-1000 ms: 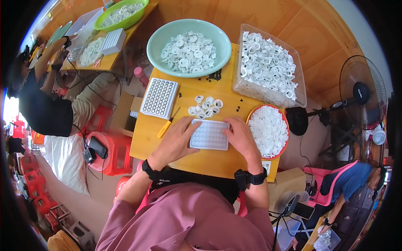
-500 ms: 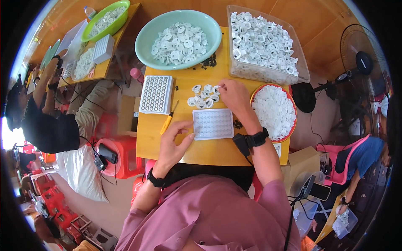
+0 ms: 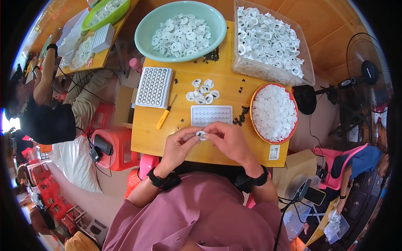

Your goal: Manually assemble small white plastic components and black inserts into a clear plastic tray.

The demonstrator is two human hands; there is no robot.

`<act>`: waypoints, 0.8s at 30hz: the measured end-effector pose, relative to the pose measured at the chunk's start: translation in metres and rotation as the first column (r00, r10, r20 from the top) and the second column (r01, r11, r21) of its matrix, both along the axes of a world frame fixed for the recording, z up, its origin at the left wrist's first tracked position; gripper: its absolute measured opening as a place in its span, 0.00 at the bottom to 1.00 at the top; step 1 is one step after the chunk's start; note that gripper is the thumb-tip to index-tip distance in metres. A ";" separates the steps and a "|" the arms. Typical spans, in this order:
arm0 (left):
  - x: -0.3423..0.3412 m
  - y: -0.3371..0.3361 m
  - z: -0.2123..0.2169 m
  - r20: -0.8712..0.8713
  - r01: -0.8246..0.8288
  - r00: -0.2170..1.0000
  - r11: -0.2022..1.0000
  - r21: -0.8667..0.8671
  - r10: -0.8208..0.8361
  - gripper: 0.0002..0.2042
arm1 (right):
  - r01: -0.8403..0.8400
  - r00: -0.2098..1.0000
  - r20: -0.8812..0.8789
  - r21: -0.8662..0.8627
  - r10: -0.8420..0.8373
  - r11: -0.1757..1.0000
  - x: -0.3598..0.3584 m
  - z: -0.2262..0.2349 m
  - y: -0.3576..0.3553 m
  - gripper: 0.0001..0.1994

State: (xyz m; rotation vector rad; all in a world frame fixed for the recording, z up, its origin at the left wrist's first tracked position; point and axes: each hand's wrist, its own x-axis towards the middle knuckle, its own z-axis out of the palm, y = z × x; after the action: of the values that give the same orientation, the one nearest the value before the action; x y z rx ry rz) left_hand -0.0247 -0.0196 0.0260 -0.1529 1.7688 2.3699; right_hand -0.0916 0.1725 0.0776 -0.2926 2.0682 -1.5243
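Note:
Close in front of me, a small round white plastic part [image 3: 201, 135] is pinched between the fingertips of my left hand [image 3: 176, 147] and my right hand [image 3: 230, 144]. A dark spot shows at its middle. Just beyond my fingers lies a white tray [image 3: 211, 113] with rows of small pockets; my hands overlap its near edge in this view. Several similar round white parts [image 3: 203, 92] sit in a loose group past the tray. To the left, a yellow-handled screwdriver [image 3: 164, 117] lies beside a stack of trays [image 3: 153, 88] filled with round metallic pieces.
At the back stand a pale green basin [image 3: 140, 35] and a clear bin [image 3: 307, 77], both heaped with white parts. A red-rimmed round tray [image 3: 252, 119] of small white pieces is at right. Small black bits [image 3: 240, 116] are scattered nearby. A person [image 3: 50, 121] works at another table, left.
My right hand has come back from the loose group with one white part. Both hands have met in front of the pocketed tray, and my left hand has closed on the part too.

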 end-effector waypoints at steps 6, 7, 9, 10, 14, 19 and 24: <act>0.011 -0.019 -0.016 0.030 -0.161 0.986 0.985 -0.067 0.163 0.12 | 0.047 0.843 -0.526 0.280 0.112 0.959 0.003 -0.012 0.023 0.09; 0.011 -0.021 -0.018 0.000 -0.204 0.979 0.976 -0.072 0.204 0.11 | 0.038 0.773 -0.604 0.347 0.192 0.937 0.002 -0.013 0.027 0.08; 0.011 -0.022 -0.020 0.030 -0.259 0.965 0.964 -0.053 0.261 0.10 | 0.037 0.729 -0.637 0.402 0.250 0.915 0.001 -0.015 0.031 0.07; 0.011 -0.024 -0.022 0.012 -0.288 0.957 0.957 -0.039 0.289 0.10 | 0.044 0.681 -0.665 0.454 0.305 0.890 0.001 -0.015 0.032 0.07; 0.010 -0.024 -0.029 -0.011 -0.369 0.929 0.929 0.030 0.370 0.10 | 0.034 0.661 -0.683 0.440 0.310 0.897 0.003 -0.016 0.032 0.06; 0.008 -0.021 -0.033 -0.020 -0.408 0.912 0.911 0.060 0.410 0.11 | 0.071 0.655 -0.688 0.467 0.311 0.881 0.001 -0.018 0.035 0.04; 0.008 -0.019 -0.028 -0.026 -0.421 0.906 0.907 0.029 0.421 0.09 | 0.075 0.644 -0.714 0.415 0.273 0.907 -0.001 -0.009 0.036 0.04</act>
State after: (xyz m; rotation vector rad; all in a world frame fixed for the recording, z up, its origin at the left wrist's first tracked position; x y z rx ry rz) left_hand -0.0171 -0.0385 -0.0020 -0.5504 1.8788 2.6907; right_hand -0.0929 0.2085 0.0687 -1.0183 2.8904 -0.8909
